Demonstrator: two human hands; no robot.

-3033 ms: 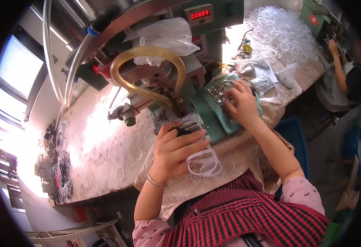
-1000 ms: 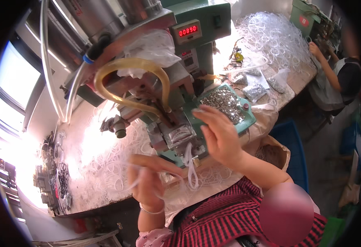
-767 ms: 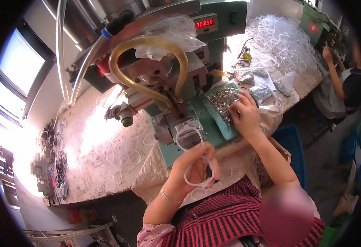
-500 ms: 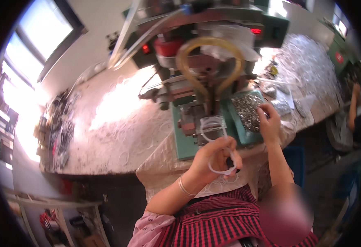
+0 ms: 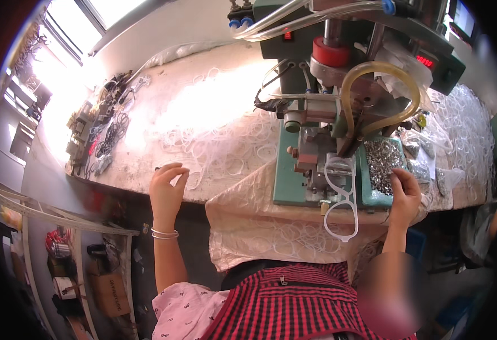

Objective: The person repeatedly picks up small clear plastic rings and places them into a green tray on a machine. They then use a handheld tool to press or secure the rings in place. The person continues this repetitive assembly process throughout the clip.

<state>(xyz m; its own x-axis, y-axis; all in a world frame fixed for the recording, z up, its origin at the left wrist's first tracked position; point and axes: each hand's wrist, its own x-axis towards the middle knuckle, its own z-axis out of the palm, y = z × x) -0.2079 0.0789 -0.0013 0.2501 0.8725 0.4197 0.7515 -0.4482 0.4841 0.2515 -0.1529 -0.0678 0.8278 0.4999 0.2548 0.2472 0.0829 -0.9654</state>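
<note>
My left hand [image 5: 168, 188] is raised over the front edge of the table, beside a pile of white plastic eyeglass frames [image 5: 225, 141]; its fingers reach out loosely with nothing seen in them. A white eyeglass frame [image 5: 340, 220] hangs at the front of the green press machine [image 5: 316, 164], one rim at its clamp and the other sticking out toward me. Neither hand touches it. My right hand [image 5: 405, 195] is at the right side of a green tray [image 5: 376, 199] of small metal parts [image 5: 381, 164], thumb and fingers pinched; what they hold is too small to make out.
A yellowish tube [image 5: 381, 68] loops in front of the machine head. Clear plastic pieces [image 5: 469, 124] are heaped at the far right. A cloth [image 5: 242, 226] with loose white frames hangs off the table's front. Cables and boxes [image 5: 98, 130] line the left edge.
My left hand has let go of the white eyeglass frame and moved left to the pile. The frame stays at the machine. My right hand remains by the tray. The view has shifted left.
</note>
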